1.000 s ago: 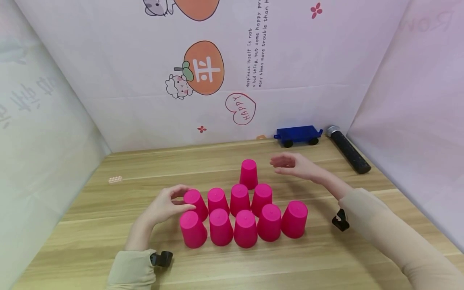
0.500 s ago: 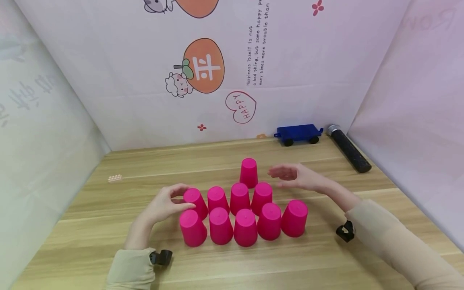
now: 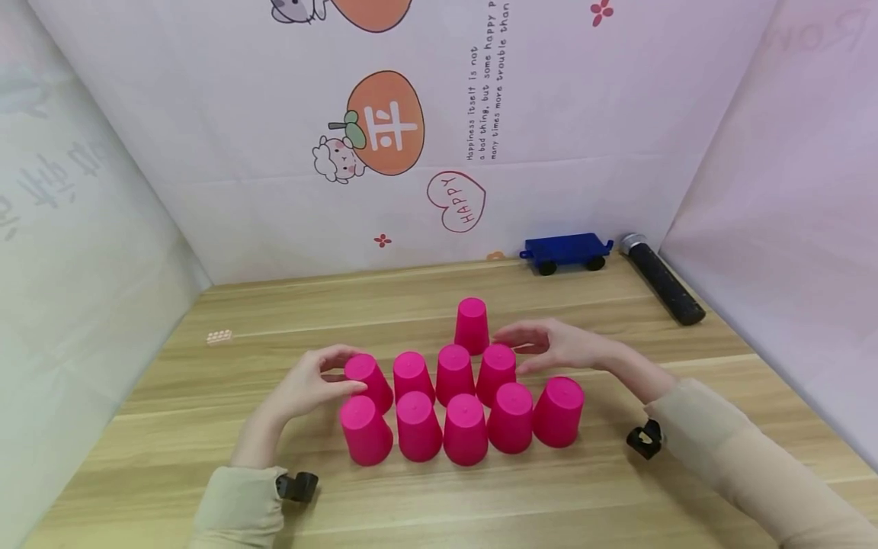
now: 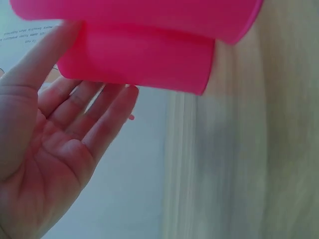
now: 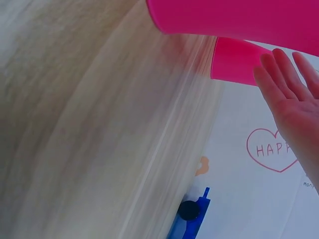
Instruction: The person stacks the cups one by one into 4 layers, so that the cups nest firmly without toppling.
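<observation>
Several upside-down pink cups stand on the wooden table in a front row, a middle row and a lone cup at the back. My left hand is at the leftmost cup of the middle row, thumb on its near side and fingers round its far side; the left wrist view shows fingertips against this pink cup. My right hand is beside the rightmost cup of the middle row, fingers spread between it and the back cup. Contact there cannot be made out.
The front row's rightmost cup stands just below my right hand. Toward the back right are a blue toy wagon and a black microphone. Printed white cloth walls enclose the table at the back and sides.
My right hand has come down and leftward, from beside the back cup to the middle row's right end. My left hand has hardly moved, and the cups stand as before.
</observation>
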Motion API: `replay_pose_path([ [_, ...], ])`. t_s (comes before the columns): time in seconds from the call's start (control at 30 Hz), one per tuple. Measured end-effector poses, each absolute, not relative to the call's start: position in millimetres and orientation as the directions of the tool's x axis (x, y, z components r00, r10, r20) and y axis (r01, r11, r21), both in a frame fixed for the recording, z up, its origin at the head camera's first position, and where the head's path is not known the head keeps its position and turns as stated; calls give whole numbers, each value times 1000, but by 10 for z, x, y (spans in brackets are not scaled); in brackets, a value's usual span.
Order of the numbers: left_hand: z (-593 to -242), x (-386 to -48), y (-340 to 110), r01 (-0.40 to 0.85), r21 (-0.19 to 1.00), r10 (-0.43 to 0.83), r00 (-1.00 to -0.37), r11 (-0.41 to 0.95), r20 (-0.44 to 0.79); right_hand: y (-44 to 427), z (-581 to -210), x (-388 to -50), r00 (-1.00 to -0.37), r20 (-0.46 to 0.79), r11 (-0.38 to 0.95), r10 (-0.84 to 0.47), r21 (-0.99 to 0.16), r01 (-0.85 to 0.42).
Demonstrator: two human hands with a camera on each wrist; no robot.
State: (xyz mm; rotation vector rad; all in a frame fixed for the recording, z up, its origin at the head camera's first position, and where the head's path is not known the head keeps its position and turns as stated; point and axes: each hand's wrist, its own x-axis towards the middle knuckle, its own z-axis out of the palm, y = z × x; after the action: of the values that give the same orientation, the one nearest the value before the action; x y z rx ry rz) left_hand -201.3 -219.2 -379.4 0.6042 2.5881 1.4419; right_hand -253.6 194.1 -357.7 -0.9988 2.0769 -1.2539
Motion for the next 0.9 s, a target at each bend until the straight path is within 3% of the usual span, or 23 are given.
replay_pose_path([
  [0.43, -3638, -2235, -2333, 329, 770, 394, -912, 547, 109, 1836, -3602, -2531, -563, -58, 299, -824, -889, -346],
  [0.9, -3587, -2577, -2253, 281, 734, 289, -950, 618, 119, 1783, -3588, -2504, -625, -51, 345, -779, -867, -359],
])
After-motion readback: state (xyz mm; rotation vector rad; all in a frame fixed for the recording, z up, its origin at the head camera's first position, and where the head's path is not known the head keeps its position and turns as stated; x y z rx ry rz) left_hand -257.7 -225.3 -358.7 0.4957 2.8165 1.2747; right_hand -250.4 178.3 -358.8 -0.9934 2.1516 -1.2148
